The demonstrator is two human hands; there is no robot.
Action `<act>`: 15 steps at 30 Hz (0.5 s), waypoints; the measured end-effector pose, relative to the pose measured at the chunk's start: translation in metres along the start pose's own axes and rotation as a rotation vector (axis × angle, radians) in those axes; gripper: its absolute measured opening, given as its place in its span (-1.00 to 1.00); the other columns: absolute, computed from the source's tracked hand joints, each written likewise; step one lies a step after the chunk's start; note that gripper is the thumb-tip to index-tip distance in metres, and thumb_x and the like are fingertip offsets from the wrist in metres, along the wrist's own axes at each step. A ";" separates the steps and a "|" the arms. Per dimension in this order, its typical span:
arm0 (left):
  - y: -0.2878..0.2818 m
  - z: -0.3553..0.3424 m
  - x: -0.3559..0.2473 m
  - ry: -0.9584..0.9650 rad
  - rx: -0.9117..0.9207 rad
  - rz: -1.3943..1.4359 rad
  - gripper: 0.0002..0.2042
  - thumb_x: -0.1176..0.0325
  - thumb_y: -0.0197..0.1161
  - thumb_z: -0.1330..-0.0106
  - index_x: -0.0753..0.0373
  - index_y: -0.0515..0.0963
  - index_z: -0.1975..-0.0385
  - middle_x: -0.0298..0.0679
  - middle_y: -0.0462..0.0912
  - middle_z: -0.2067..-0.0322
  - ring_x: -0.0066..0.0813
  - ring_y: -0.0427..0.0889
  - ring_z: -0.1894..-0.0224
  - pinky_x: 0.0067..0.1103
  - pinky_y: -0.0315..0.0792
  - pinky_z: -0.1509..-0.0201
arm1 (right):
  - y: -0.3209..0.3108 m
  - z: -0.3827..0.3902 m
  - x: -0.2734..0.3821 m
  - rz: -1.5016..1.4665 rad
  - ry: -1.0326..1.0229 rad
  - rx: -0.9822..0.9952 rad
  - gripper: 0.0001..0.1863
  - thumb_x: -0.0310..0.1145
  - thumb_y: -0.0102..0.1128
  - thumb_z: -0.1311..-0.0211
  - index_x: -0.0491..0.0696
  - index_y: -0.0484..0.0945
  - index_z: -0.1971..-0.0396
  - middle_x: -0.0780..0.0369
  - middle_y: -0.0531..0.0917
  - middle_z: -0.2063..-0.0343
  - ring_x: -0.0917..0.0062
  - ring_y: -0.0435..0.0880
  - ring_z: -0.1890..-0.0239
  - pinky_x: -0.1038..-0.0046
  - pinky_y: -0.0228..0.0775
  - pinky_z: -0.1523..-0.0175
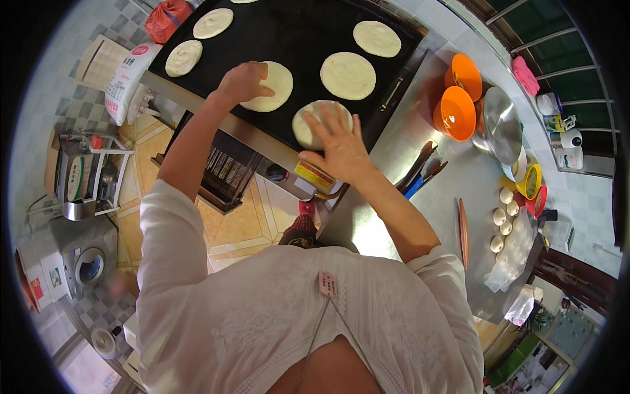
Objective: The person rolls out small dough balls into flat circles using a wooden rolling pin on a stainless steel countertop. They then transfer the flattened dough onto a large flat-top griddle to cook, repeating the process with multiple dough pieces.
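Several pale round flatbreads lie on a black griddle (289, 39). My left hand (243, 84) rests at the left edge of one flatbread (279, 84), fingers bent, thumb apart from them and lying over the dough. Nothing shows in its grasp. My right hand (340, 146) is open, its spread fingers lying flat on the flatbread nearest me (305, 131), by the griddle's front edge. Part of that round is hidden under the fingers. Close by on the right lie another flatbread (348, 76) and, farther back, one more (377, 39).
Right of the griddle runs a metal counter (433, 217) with dark-handled tools (417, 172), a rolling pin (464, 230), orange bowls (455, 113), a metal bowl (504, 125) and several dough balls (500, 217). A white sack (128, 82) stands left; below it is a white rack (105, 174).
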State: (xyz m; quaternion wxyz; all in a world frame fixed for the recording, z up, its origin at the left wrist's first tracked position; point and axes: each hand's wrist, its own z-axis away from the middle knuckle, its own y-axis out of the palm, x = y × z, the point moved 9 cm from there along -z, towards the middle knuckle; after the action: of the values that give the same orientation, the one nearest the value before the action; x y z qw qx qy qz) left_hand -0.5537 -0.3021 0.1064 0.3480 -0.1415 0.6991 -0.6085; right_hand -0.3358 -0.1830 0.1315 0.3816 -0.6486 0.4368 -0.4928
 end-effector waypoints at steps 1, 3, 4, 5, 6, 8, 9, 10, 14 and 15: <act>-0.011 0.006 -0.005 0.031 -0.066 0.000 -0.68 0.20 0.48 -0.04 0.24 0.54 0.35 -0.13 0.65 0.35 -0.07 0.66 0.26 -0.29 0.53 0.18 | -0.007 0.000 -0.007 0.077 0.046 -0.055 -0.19 -0.06 0.37 -0.18 0.10 0.27 -0.42 0.04 0.34 -0.37 0.05 0.25 -0.43 -0.08 0.00 -0.48; -0.017 0.018 -0.025 0.078 -0.078 0.093 -0.74 0.27 0.44 -0.09 0.24 0.54 0.35 -0.15 0.64 0.35 -0.08 0.66 0.27 -0.31 0.53 0.19 | -0.046 0.003 -0.039 0.087 0.127 -0.277 -0.34 -0.30 0.39 -0.13 0.02 0.44 -0.29 0.03 0.41 -0.31 0.04 0.38 -0.33 -0.02 0.19 -0.39; -0.020 0.023 -0.042 0.107 -0.082 0.138 -0.77 0.31 0.43 -0.11 0.24 0.54 0.35 -0.16 0.63 0.35 -0.08 0.66 0.27 -0.31 0.53 0.19 | -0.061 0.006 -0.054 0.007 0.130 -0.367 -0.49 -0.45 0.36 -0.06 -0.06 0.58 -0.10 0.07 0.51 -0.21 0.15 0.46 -0.26 0.05 0.30 -0.30; -0.020 0.031 -0.064 0.140 -0.034 0.189 -0.78 0.29 0.42 -0.11 0.22 0.54 0.39 -0.13 0.64 0.34 -0.09 0.66 0.22 -0.26 0.51 0.15 | -0.063 0.007 -0.067 -0.079 0.175 -0.309 -0.61 -0.55 0.32 -0.03 -0.06 0.66 0.06 0.17 0.61 -0.10 0.24 0.54 -0.18 0.17 0.37 -0.26; -0.005 0.033 -0.080 0.188 0.056 0.204 -0.77 0.29 0.44 -0.09 0.22 0.55 0.38 -0.14 0.62 0.31 -0.11 0.64 0.15 -0.28 0.51 0.09 | -0.057 0.004 -0.067 -0.094 0.126 -0.232 -0.64 -0.54 0.30 -0.04 -0.05 0.67 0.09 0.21 0.63 -0.07 0.28 0.53 -0.18 0.17 0.37 -0.25; 0.025 0.038 -0.102 0.246 0.153 0.156 -0.74 0.29 0.48 -0.04 0.20 0.57 0.35 -0.17 0.60 0.24 -0.14 0.60 0.04 -0.32 0.50 -0.02 | -0.039 -0.001 -0.052 -0.042 0.009 -0.054 -0.69 -0.50 0.29 -0.09 -0.01 0.69 0.11 0.22 0.65 -0.04 0.29 0.52 -0.20 0.19 0.38 -0.27; 0.035 0.040 -0.108 0.254 0.162 0.092 -0.72 0.29 0.50 -0.02 0.19 0.58 0.33 -0.19 0.58 0.21 -0.14 0.58 -0.01 -0.33 0.49 -0.07 | -0.024 -0.004 -0.036 0.021 -0.059 0.048 -0.70 -0.48 0.30 -0.13 0.00 0.70 0.10 0.19 0.65 -0.03 0.27 0.52 -0.20 0.20 0.38 -0.29; 0.044 0.038 -0.109 0.231 0.226 0.045 -0.68 0.28 0.53 0.00 0.18 0.59 0.27 -0.20 0.57 0.14 -0.12 0.54 -0.07 -0.34 0.49 -0.12 | -0.005 -0.002 -0.027 0.101 -0.117 0.165 -0.73 -0.40 0.29 -0.17 0.04 0.70 0.10 0.22 0.63 -0.08 0.30 0.48 -0.25 0.15 0.30 -0.35; 0.033 0.036 -0.105 0.286 0.126 0.029 -0.72 0.32 0.49 -0.04 0.18 0.59 0.26 -0.21 0.58 0.15 -0.15 0.56 -0.03 -0.34 0.49 -0.10 | 0.000 -0.002 -0.038 0.036 -0.023 0.154 -0.75 -0.32 0.19 -0.26 0.06 0.70 0.10 0.25 0.62 -0.05 0.35 0.44 -0.27 0.06 0.22 -0.39; 0.029 0.039 -0.101 0.259 0.122 0.064 -0.73 0.34 0.48 -0.05 0.18 0.59 0.27 -0.21 0.58 0.16 -0.15 0.57 -0.01 -0.34 0.48 -0.09 | -0.004 -0.001 -0.043 0.013 -0.030 0.145 -0.75 -0.31 0.19 -0.26 0.06 0.70 0.10 0.25 0.62 -0.05 0.34 0.44 -0.27 0.05 0.21 -0.40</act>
State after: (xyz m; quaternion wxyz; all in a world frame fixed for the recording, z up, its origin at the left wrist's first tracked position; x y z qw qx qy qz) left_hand -0.4488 -0.2625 0.1095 0.2820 -0.0179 0.7038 -0.6518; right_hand -0.3420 -0.1410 0.1227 0.4371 -0.6237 0.3986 -0.5109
